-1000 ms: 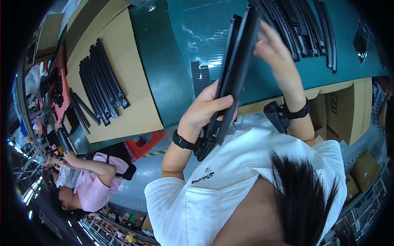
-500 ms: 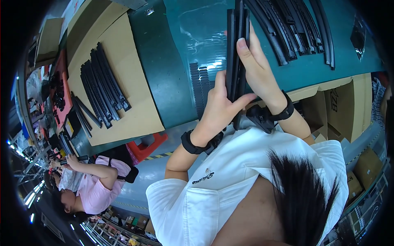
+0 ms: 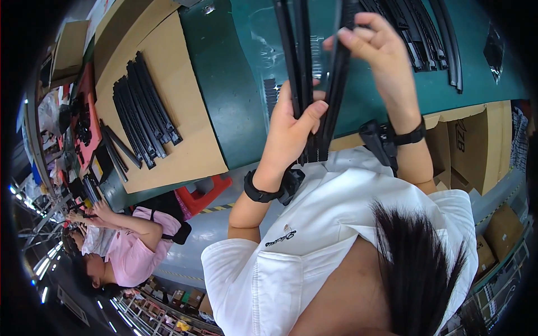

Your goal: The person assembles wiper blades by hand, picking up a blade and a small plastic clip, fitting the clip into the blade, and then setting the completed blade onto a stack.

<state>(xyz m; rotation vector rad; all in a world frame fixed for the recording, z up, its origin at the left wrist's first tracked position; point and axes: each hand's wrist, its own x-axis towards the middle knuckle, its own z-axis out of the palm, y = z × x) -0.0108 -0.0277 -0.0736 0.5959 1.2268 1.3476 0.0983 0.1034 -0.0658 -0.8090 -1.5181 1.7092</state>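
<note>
My left hand (image 3: 288,126) wraps round the lower part of several long, narrow black strips (image 3: 303,56), its thumb pressed across them. They stand above the green table and fan apart toward their far ends. My right hand (image 3: 386,61) is farther up on the right, thumb and fingers on the rightmost black strip (image 3: 335,84), which is spread away from the others. That strip is slightly blurred near the fingers. Some toothed lower ends (image 3: 318,154) poke out below my left hand.
Several black strips (image 3: 143,109) lie on a cardboard sheet (image 3: 196,134) at left; more strips (image 3: 417,33) are at far right on the green table (image 3: 216,73). Clear plastic film (image 3: 263,61) lies ahead. An open carton (image 3: 476,151) stands at right. A co-worker in pink (image 3: 137,246) is at left.
The bundle has fanned open, its far ends spreading left and right. My right hand has moved rightward with one strip, while my left hand has shifted slightly left.
</note>
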